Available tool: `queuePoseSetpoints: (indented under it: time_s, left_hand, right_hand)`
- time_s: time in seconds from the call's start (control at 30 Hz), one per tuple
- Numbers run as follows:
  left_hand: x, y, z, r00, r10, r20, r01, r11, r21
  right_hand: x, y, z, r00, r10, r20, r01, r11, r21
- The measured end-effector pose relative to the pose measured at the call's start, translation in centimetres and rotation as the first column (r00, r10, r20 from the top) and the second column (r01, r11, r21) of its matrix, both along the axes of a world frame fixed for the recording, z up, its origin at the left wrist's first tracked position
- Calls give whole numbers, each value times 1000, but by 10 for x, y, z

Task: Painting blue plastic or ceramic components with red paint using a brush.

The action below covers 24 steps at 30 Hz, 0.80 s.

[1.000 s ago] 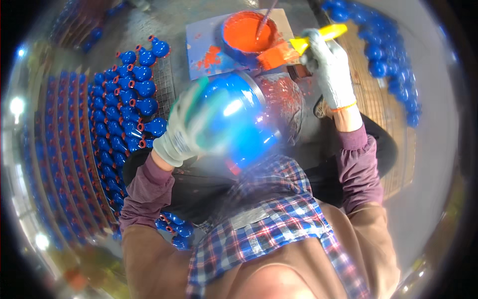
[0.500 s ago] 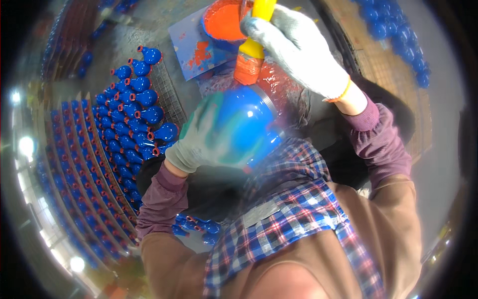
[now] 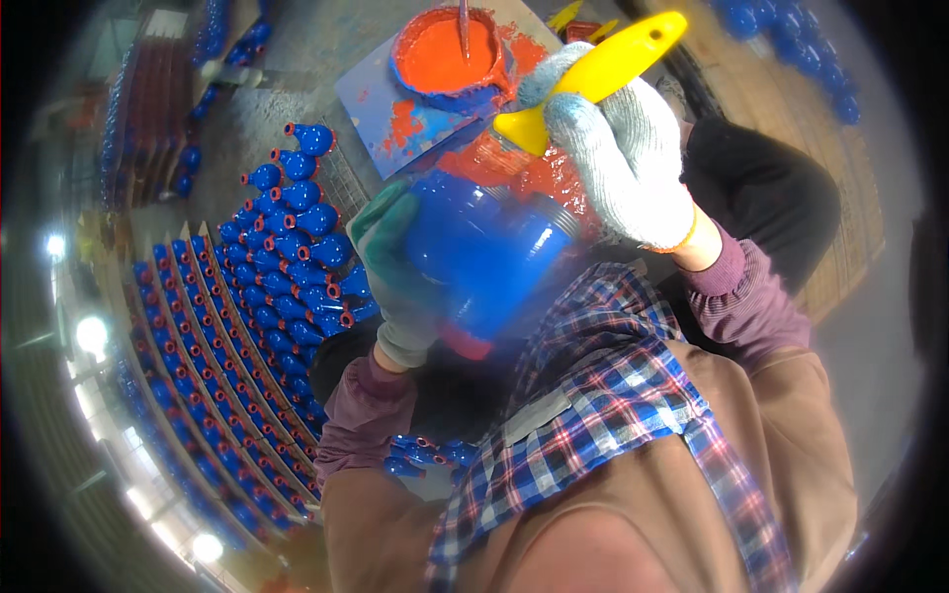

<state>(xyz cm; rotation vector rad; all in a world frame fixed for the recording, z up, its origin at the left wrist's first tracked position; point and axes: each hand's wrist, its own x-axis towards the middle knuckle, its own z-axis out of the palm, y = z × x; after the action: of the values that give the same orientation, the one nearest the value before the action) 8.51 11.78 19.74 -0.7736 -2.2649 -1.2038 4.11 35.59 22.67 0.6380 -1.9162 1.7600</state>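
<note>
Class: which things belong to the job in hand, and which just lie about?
In use: yellow brush in right hand; blue piece in left hand; pot of orange paint.

Apparently lying about: rows of blue pieces, left; more blue pieces, upper right.

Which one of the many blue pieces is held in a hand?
The blue piece in the left hand, near the plaid apron; the other blue pieces are not held.

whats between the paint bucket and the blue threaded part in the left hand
In the head view, part of the paint-spattered board and a red-smeared surface lie between the bucket and blue threaded part.
</note>
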Motion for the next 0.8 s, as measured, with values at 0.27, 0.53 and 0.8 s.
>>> queuePoseSetpoints:
  time_s: [0.27, 0.53, 0.8]
  left_hand:
    - [28, -30, -7, 804, -33, 593, 61, 998, -26]
    - [-11, 13, 11, 339, -701, 628, -512, 423, 748]
    - [-32, 10, -5, 158, -937, 310, -784, 72, 617]
  right_hand:
    - [4, 1, 8, 995, 94, 36, -93, 995, -39]
    - [6, 7, 9, 985, 115, -131, -97, 985, 140]
    - [19, 35, -2, 964, 147, -222, -40, 905, 424]
